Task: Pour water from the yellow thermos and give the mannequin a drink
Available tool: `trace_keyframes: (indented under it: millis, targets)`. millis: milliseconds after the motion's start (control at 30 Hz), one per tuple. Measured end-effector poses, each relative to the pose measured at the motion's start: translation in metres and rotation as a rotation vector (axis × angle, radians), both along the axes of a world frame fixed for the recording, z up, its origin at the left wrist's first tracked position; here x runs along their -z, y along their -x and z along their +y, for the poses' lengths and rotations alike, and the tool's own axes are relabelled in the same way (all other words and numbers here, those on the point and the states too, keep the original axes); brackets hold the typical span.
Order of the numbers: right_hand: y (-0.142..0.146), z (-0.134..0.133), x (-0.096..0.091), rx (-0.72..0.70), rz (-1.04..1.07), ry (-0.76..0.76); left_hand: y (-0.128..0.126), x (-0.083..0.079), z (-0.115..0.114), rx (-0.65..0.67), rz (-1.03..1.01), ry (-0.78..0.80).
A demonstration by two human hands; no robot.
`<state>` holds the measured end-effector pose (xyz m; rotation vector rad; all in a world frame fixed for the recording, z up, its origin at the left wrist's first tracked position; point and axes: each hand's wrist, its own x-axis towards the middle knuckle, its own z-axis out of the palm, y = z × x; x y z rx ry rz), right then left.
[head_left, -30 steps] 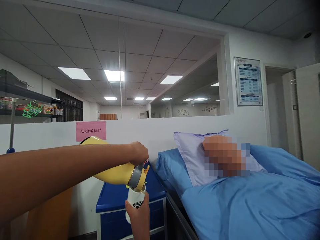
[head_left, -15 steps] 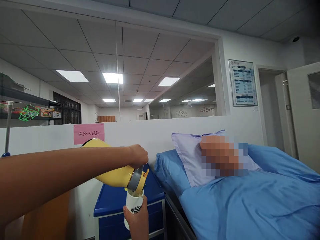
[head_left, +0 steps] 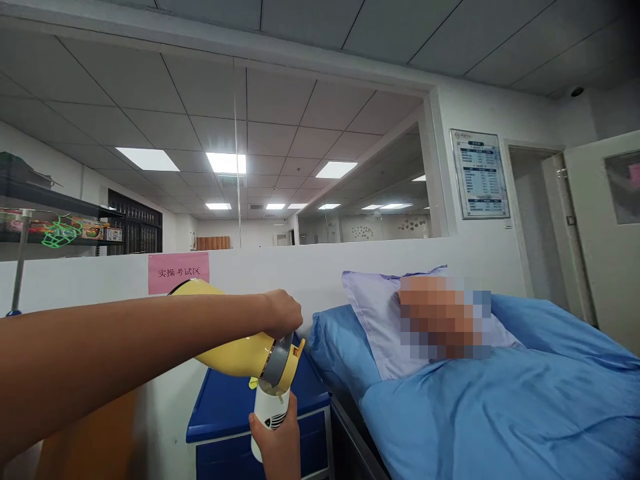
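Note:
A yellow thermos jug (head_left: 233,355) with a grey collar is tipped down to the right. From the left, my left arm reaches over it, and my left hand (head_left: 283,313) is closed at its top, near the collar; the handle is hidden. Its spout end sits at the mouth of a white cup (head_left: 267,407) with a black striped print. Thumb on the near side, my right hand (head_left: 280,437) grips this cup from below right. Whether liquid is flowing cannot be made out. Behind the cup shows a small yellow thing (head_left: 253,383), mostly hidden.
Beneath the jug stands a blue bedside cabinet (head_left: 215,417). To the right is a bed with a blue quilt (head_left: 475,413) and a lilac pillow (head_left: 367,300), where a blurred-out head lies. A pink sign (head_left: 179,272) hangs on the wall; a metal pole (head_left: 21,267) stands far left.
The view has tilted up slightly. Both hands, with the jug and cup, appear a little further right; the jug still tips into the cup the same way.

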<state>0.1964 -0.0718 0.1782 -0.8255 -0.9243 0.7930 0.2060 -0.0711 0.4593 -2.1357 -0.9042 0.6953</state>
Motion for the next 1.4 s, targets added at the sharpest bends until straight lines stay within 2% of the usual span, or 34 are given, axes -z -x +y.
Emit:
trace_keyframes:
  millis: [333,700,933,1167,1400]
  targets:
    - [-0.017,0.001,0.0,-0.096,-0.033,-0.011,-0.005,-0.004,-0.005,-0.016,0.015,-0.005]
    - [-0.011,-0.003,-0.002,-0.037,-0.026,0.02,-0.013,-0.005,-0.013,-0.036,0.018,-0.031]
    - [-0.014,0.006,0.008,0.004,-0.021,0.001,-0.018,-0.006,-0.013,-0.019,0.009,-0.051]
    - [-0.019,0.001,0.004,-0.02,-0.009,-0.037,-0.025,-0.005,-0.014,-0.021,-0.004,-0.037]
    - [-0.02,0.001,0.004,-0.06,-0.02,-0.014,-0.021,0.0,-0.011,-0.026,-0.004,-0.043]
